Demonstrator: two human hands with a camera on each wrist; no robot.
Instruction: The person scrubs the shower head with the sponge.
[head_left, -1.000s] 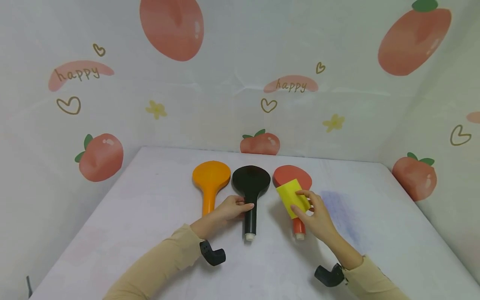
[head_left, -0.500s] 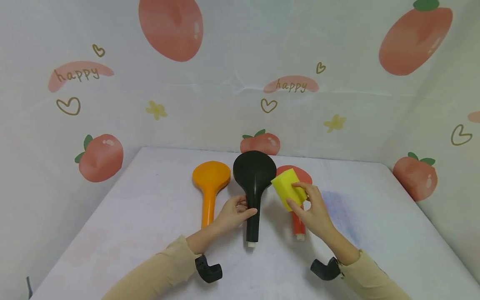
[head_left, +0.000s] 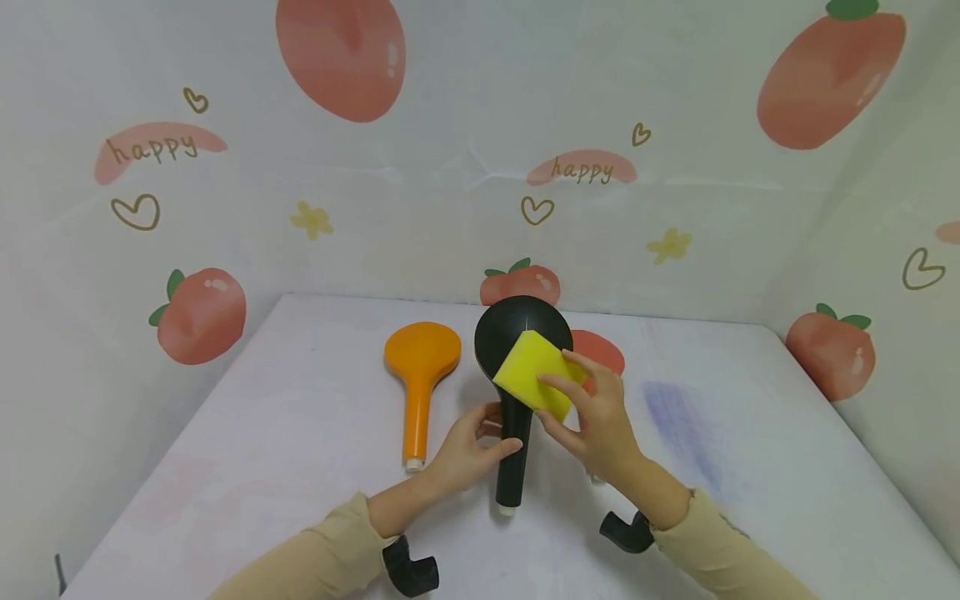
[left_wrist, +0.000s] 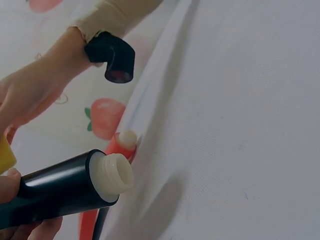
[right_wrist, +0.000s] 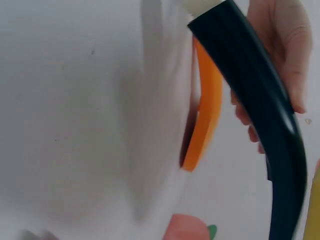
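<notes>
My left hand (head_left: 468, 450) grips the handle of a black handheld shower head (head_left: 512, 317), thumb across its front. The shower head is raised off the table, face tilted up. A white threaded end (left_wrist: 118, 173) sticks out of its handle in the left wrist view. In my right hand (head_left: 606, 421) a yellow sponge (head_left: 531, 371) is pinched between thumb and fingers. It covers part of the black shower head's lower face and neck in the head view; whether they touch I cannot tell. The right wrist view shows only the sponge's edge (right_wrist: 313, 212).
An orange shower head (head_left: 422, 350) lies on the white table (head_left: 262, 467) to the left. To the right lies a red shower head (head_left: 609, 350), partly hidden behind the right hand and sponge. A white printed cloth (head_left: 420, 208) hangs behind the table.
My left hand has lifted the black shower head from the table and drawn it nearer. The right hand has carried the sponge leftward, from above the red shower head to in front of the black one.
</notes>
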